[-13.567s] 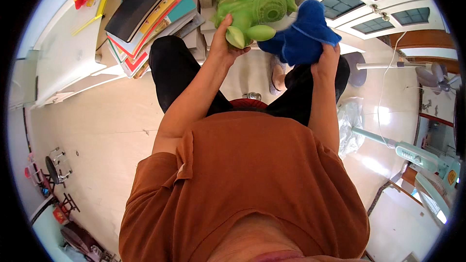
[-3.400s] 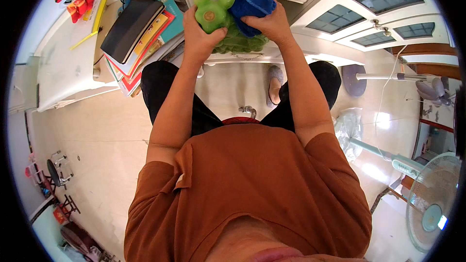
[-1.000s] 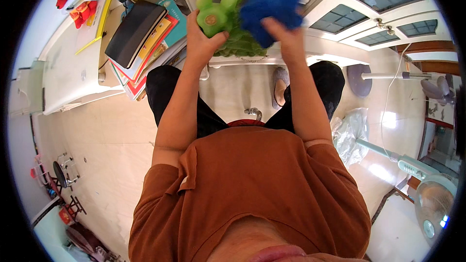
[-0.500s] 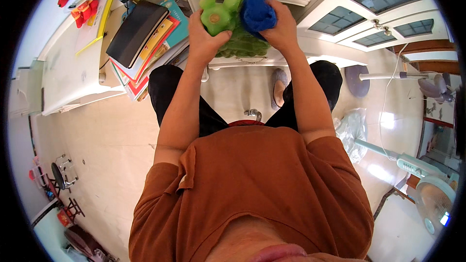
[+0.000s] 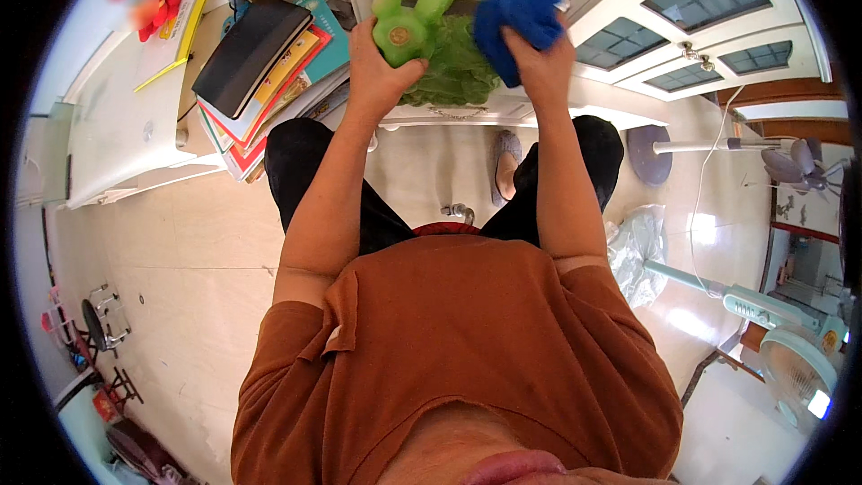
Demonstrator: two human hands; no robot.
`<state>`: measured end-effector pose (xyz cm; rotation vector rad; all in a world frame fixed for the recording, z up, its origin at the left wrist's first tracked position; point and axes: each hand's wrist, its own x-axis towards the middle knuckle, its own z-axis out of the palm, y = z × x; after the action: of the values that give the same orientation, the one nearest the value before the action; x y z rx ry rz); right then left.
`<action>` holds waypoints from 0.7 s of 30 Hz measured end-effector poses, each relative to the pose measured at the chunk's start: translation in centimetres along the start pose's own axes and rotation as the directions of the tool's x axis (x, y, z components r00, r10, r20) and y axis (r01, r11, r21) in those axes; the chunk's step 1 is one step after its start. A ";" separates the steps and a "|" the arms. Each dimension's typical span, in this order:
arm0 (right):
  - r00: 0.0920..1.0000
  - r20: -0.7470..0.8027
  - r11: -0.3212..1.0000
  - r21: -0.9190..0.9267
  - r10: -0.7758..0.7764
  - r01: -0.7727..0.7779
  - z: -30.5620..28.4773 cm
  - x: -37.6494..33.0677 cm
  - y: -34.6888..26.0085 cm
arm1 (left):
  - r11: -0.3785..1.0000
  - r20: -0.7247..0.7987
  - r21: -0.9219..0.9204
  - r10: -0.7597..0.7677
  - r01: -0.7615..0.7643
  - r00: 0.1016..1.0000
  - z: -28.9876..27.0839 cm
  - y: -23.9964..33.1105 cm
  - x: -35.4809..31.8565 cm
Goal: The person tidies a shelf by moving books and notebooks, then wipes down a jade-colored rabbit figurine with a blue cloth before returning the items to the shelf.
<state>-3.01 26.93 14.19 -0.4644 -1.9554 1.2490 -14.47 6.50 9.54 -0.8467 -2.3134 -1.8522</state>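
Left hand (image 5: 372,67) grips green figurine (image 5: 460,61), right hand (image 5: 548,63) clasps blue cloth (image 5: 514,25); slackened left hold could topple the figurine.

Left: the book stack (image 5: 265,76) obstructs sideways travel of the left hand (image 5: 379,70). Centre: the green figure (image 5: 458,67) occupies the space between both hands; a narrow gap separates its pointed ear (image 5: 438,0) from the blue cloth (image 5: 516,22) in the right hand (image 5: 543,58). Right: white cabinet doors (image 5: 709,22) bound the area. Bodyward: open passage between the forearms (image 5: 330,180).
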 end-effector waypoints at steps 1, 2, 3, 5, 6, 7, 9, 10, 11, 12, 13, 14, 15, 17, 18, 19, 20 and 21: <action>0.998 -0.002 0.970 -0.236 -0.070 0.067 1.2 0.7 2.3 | 1.000 0.006 -0.020 -0.008 0.008 1.000 0.0 -0.1 -0.1; 0.963 0.143 0.874 -0.407 -0.227 0.266 2.6 0.8 2.0 | 0.999 0.008 -0.036 -0.017 0.017 1.000 0.0 -0.2 -0.1; 0.886 0.310 0.711 -0.531 -0.343 0.461 3.6 1.0 1.6 | 0.998 0.008 -0.055 -0.026 0.026 1.000 -0.1 -0.2 0.0; 0.915 0.354 0.840 -0.422 -0.192 0.340 3.2 1.6 1.6 | 0.999 0.022 -0.041 -0.014 0.014 1.000 -0.1 0.0 0.0; 0.916 0.383 0.891 -0.367 -0.117 0.268 3.0 1.8 1.7 | 0.999 0.027 -0.035 -0.009 0.010 1.000 -0.1 0.2 -0.1; 0.906 0.405 0.905 -0.328 -0.123 0.269 2.7 1.9 2.0 | 1.000 0.020 -0.005 -0.006 0.006 1.000 -0.1 0.2 -0.2; 0.886 0.439 0.929 -0.246 -0.149 0.278 2.1 2.4 2.7 | 0.998 0.004 0.055 0.018 -0.018 1.000 0.0 0.4 0.0; 0.892 0.423 0.934 -0.229 -0.159 0.275 1.8 2.3 3.0 | 1.000 0.002 0.020 0.003 -0.003 1.000 0.1 0.3 0.1; 0.897 0.408 0.940 -0.207 -0.169 0.271 1.5 1.7 3.2 | 1.000 0.000 -0.011 -0.013 0.013 1.000 0.1 0.1 -0.1; 0.904 0.390 0.945 -0.188 -0.177 0.267 1.2 1.1 3.4 | 0.999 0.002 -0.044 -0.028 0.028 1.000 0.1 0.0 -0.1; 0.900 0.391 0.950 -0.158 -0.190 0.269 0.7 0.3 3.5 | 0.999 0.013 -0.039 -0.033 0.033 0.999 0.0 0.0 0.0; 0.896 0.396 0.954 -0.129 -0.202 0.272 0.0 -0.6 3.6 | 0.998 0.022 -0.036 -0.041 0.042 0.999 0.0 0.0 0.1; 0.889 0.407 0.957 -0.099 -0.211 0.272 -0.5 -1.6 3.4 | 0.998 0.026 -0.033 -0.056 0.057 0.998 0.0 0.0 -0.1; 0.911 0.399 0.991 -0.035 -0.102 0.126 -1.7 -3.7 3.1 | 0.997 0.046 -0.050 -0.061 0.063 0.997 0.2 -0.1 0.0; 0.923 0.384 0.997 0.068 0.016 -0.045 -2.3 -4.8 3.8 | 0.997 0.057 -0.051 -0.057 0.059 0.997 0.0 0.0 0.4; 0.914 0.383 0.962 0.171 0.134 -0.212 -2.8 -5.7 4.5 | 0.997 0.068 -0.057 -0.047 0.051 0.997 -0.1 -0.1 0.6; 0.893 0.365 0.831 0.384 0.262 -0.401 -3.1 -6.6 3.9 | 0.997 0.083 -0.061 -0.039 0.045 0.996 -0.2 -0.3 0.6; 0.882 0.335 0.707 0.532 0.330 -0.466 -3.5 -6.7 3.4 | 0.997 0.097 -0.066 -0.032 0.039 0.995 -0.4 -0.4 0.7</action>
<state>3.69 26.31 9.32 -0.4454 -1.5228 2.1940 -15.33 6.34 9.49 -0.9287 -2.3485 -1.9564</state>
